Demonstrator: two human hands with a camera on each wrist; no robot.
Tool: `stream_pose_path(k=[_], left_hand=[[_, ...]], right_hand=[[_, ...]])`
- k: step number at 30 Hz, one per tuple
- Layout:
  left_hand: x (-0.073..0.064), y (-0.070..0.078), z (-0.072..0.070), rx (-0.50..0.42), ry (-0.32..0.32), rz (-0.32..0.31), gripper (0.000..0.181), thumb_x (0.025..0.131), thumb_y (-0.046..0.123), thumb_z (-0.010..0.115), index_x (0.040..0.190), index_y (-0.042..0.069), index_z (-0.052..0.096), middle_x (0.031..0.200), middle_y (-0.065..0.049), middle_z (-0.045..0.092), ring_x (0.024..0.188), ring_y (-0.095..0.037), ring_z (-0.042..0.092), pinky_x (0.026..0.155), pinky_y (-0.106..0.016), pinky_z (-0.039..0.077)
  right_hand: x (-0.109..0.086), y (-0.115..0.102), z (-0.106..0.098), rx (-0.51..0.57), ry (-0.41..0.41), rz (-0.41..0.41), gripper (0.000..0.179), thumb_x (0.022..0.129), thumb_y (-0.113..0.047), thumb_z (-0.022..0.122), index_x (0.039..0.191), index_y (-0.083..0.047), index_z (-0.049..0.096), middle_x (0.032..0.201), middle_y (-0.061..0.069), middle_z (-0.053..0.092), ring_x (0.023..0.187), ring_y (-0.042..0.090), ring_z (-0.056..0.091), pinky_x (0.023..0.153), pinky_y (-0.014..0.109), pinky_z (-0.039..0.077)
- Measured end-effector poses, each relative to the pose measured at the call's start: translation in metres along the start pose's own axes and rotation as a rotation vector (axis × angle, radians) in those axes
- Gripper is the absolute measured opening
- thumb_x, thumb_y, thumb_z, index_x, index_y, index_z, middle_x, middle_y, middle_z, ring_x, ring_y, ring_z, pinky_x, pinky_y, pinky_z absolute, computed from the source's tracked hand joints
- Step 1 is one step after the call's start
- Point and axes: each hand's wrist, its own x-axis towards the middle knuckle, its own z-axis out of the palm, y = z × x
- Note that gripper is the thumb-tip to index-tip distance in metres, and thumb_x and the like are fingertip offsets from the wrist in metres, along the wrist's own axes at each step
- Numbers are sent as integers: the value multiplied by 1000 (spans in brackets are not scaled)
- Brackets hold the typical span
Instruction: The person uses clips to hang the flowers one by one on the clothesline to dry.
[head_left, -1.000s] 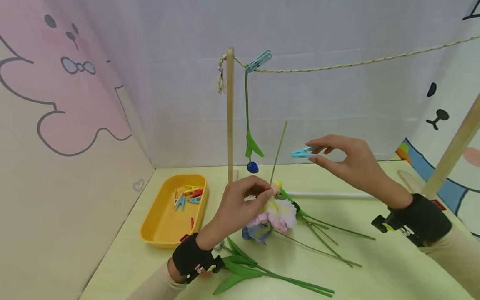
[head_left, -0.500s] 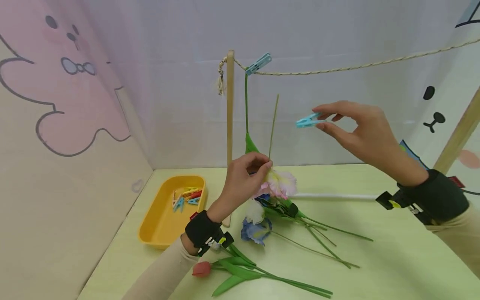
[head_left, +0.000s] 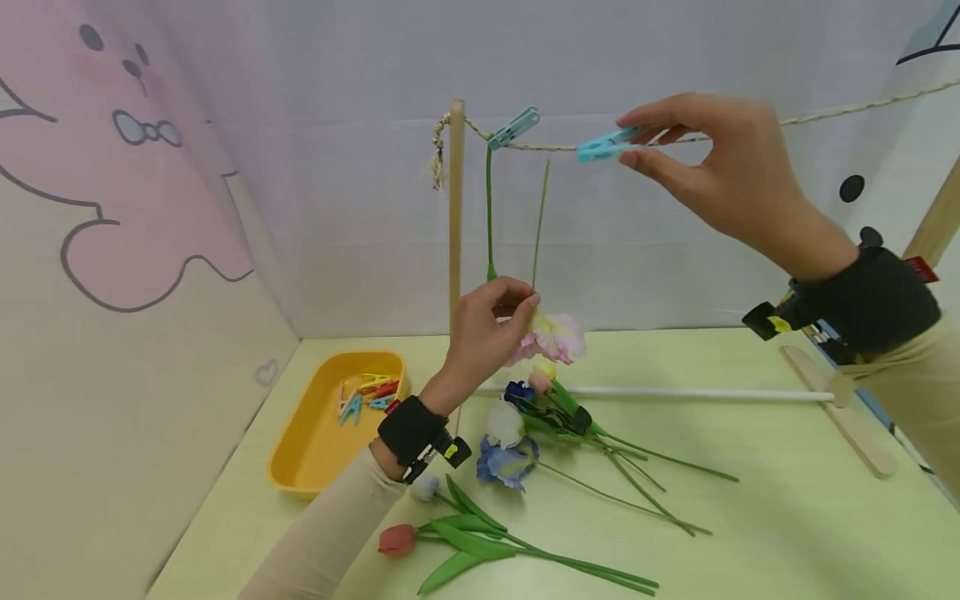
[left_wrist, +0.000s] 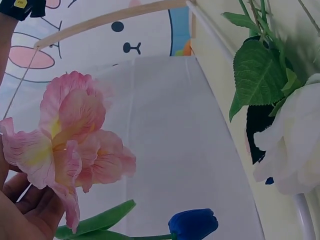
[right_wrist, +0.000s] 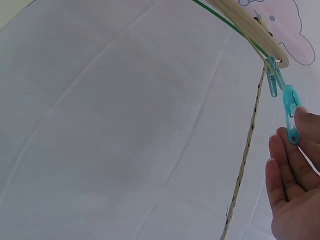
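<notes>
Head view: left hand (head_left: 487, 329) pinches the pink flower (head_left: 555, 337) just by its bloom, thin stem (head_left: 541, 217) pointing up, bloom below the fingers. Right hand (head_left: 723, 171), higher up, pinches a light blue clothespin (head_left: 602, 148) between thumb and fingers, its nose toward the stem's tip and apart from it. A second clothespin (head_left: 514, 127) grips the rope (head_left: 870, 107) and a green stem near the wooden post (head_left: 456, 233).

Left wrist view alone gives the pink petals in full, yellow at the throat, and a blue tulip (left_wrist: 194, 224) below them; in the head view the left hand covers where that bloom hangs. Right wrist view alone shows the held clothespin from the palm side, thumb laid on it, the other fingers loosely bent.

Head view alone has the yellow tray (head_left: 318, 454) with more clothespins (head_left: 367, 396), plus the red tulip (head_left: 397, 540) on the table.

Hidden or unclear: left fingertips lie behind petals in the left wrist view, and that hand is cut by the frame edge. Right hand runs out of its own wrist view. Cannot tell whether the held clothespin touches the rope; they overlap in the head view.
</notes>
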Motion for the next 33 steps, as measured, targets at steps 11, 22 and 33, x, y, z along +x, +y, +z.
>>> stream_pose_path(k=[11, 22, 33], left_hand=[[17, 1, -7, 36, 24, -10, 7, 89, -7, 66, 94, -11, 68, 85, -21, 69, 72, -27, 66, 66, -39, 58], [18, -26, 1, 47, 9, -33, 6, 90, 0, 68, 93, -5, 70, 81, -13, 70, 69, -18, 65, 63, -34, 58], [22, -43, 9, 64, 4, -30, 8, 91, 6, 67, 95, 0, 71, 82, -8, 71, 69, -11, 64, 62, -27, 56]], right_hand=[[31, 6, 1, -30, -131, 30, 24, 87, -18, 74, 106, -4, 75, 97, 5, 73, 82, -7, 52, 74, 10, 38], [56, 14, 0, -67, -313, 77, 26, 94, -25, 65, 107, -6, 76, 95, 6, 71, 80, 8, 53, 61, 22, 38], [62, 19, 8, -54, -387, 156, 30, 92, -33, 65, 106, -8, 76, 94, 4, 71, 82, 7, 58, 62, 20, 43]])
